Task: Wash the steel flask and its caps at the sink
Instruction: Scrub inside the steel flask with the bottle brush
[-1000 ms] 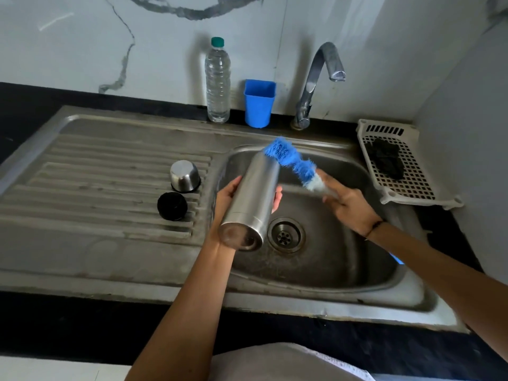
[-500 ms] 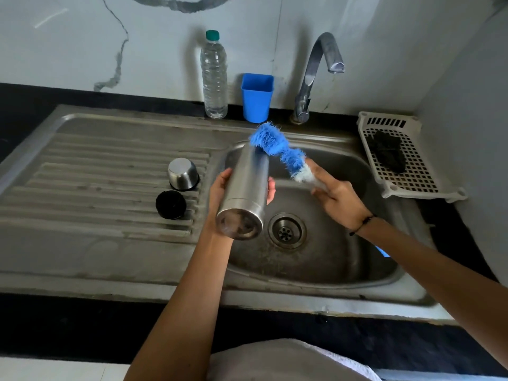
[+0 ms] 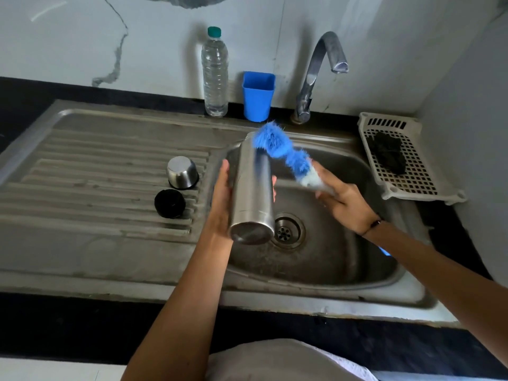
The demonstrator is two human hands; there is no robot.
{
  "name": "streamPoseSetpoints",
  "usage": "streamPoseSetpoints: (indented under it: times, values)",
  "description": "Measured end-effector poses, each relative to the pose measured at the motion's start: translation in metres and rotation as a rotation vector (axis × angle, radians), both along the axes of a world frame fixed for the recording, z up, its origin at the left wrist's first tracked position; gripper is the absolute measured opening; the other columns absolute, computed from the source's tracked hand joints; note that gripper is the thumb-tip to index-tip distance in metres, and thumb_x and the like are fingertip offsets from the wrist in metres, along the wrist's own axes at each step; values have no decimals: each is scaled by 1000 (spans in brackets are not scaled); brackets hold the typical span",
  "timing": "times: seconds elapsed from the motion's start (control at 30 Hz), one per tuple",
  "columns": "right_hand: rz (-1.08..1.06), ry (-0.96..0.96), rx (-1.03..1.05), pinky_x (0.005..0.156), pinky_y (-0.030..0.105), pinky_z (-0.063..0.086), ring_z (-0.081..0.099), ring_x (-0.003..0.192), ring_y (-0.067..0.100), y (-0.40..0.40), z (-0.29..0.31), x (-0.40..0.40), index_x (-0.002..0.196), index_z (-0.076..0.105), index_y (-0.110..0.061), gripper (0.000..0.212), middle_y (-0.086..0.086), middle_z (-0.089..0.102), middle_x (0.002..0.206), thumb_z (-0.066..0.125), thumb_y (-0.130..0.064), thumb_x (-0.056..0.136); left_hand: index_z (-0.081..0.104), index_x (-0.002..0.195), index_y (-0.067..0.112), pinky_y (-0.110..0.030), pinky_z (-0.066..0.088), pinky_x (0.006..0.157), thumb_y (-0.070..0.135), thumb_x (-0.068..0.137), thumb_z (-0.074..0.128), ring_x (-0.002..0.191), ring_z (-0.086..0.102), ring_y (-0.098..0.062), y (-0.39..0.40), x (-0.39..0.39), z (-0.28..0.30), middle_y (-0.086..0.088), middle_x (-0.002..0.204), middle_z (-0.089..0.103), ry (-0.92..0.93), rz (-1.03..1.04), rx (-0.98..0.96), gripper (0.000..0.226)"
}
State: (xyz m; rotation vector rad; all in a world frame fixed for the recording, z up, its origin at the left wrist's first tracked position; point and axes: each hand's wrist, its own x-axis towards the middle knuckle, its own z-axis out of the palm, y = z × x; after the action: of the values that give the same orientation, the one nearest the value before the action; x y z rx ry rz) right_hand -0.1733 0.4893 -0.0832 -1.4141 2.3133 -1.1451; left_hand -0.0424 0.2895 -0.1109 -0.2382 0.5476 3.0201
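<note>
Brush (image 3: 277, 149) tip shifted; right hand (image 3: 343, 202) grips it; left hand (image 3: 222, 199) grips flask (image 3: 253, 193).

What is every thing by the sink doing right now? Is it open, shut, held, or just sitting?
Steel flask: uncapped, tilted, held by left hand.
Blue brush: at the flask's mouth, held by right hand.
Steel cap: upside down on drainboard.
Black cap: off, on drainboard.
Tap: no water running.
Water bottle: capped, upright.
</note>
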Motion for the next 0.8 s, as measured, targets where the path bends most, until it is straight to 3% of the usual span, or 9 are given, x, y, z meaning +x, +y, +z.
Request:
streamPoseSetpoints:
  times: [0.1, 0.17, 0.23, 0.3, 0.37, 0.5, 0.63, 0.73, 0.8]
  values:
    - [132, 43, -54, 108, 11, 26, 34, 127, -14, 20, -7, 16, 144, 25, -26, 56, -39, 31, 138, 49, -37, 94, 59, 115, 8, -33, 59, 64, 61, 95, 20, 79, 67, -24, -4, 0, 2, -15, 101, 61, 45, 17, -49, 68]
    - [72, 27, -19, 107, 10, 26, 36, 126, -10, 19, -19, 22, 144, 22, -27, 60, -38, 32, 136, 53, -25, 93, 64, 115, 8, -34, 59, 71, 53, 98, 30, 86, 66, -25, 0, 0, -1, -15, 107, 61, 12, 23, -73, 59]
    - [-67, -24, 21, 105, 8, 28, 48, 122, 13, 8, -28, 20, 142, 20, -31, 68, -22, 38, 137, 54, -3, 91, 55, 128, 2, -35, 55, 85, 49, 94, 44, 96, 63, -27, 1, 0, -1, -19, 115, 59, -46, 1, -25, 59]
    - [-129, -50, 76, 104, 19, 35, 53, 116, 35, -6, -22, 14, 138, 19, -38, 70, -1, 46, 140, 52, 1, 91, 42, 137, 1, -35, 52, 89, 48, 91, 46, 97, 62, -28, 5, 1, 1, -21, 117, 56, -90, 5, -25, 66]
    - [-106, -82, 61, 108, 31, 32, 47, 125, 30, -12, -13, 10, 139, 19, -37, 68, -4, 39, 145, 51, 0, 92, 46, 130, 4, -34, 54, 80, 57, 90, 40, 89, 64, -27, 2, 1, -2, -18, 109, 58, -38, -7, -26, 66]
    - [126, 0, -53, 114, 24, 23, 32, 135, 0, 13, -5, 19, 147, 25, -27, 59, -28, 30, 146, 50, -26, 93, 44, 127, 8, -33, 58, 68, 62, 91, 33, 84, 65, -25, -11, 2, -5, -15, 109, 52, 82, 32, -63, 65]
    - [48, 48, 33, 104, 7, 27, 50, 122, 14, 23, -20, 19, 143, 22, -35, 68, -13, 43, 137, 52, -9, 89, 42, 134, 2, -38, 57, 80, 46, 82, 61, 92, 66, -29, -7, 2, -5, -20, 118, 54, -11, -5, -24, 71]
    - [-132, -19, 70, 106, 21, 32, 53, 118, 36, 6, -17, 4, 140, 20, -39, 70, 9, 50, 137, 53, -1, 91, 34, 138, 1, -40, 56, 84, 42, 78, 65, 95, 64, -33, -1, -1, 2, -22, 117, 53, -20, -100, 27, 80]
    - [-140, -61, 61, 111, 23, 24, 42, 130, 26, -1, -6, -1, 140, 19, -36, 70, 2, 41, 143, 52, 2, 91, 37, 133, 4, -37, 58, 77, 57, 81, 56, 88, 65, -29, 0, -4, 4, -18, 109, 55, 48, -89, -55, 77]
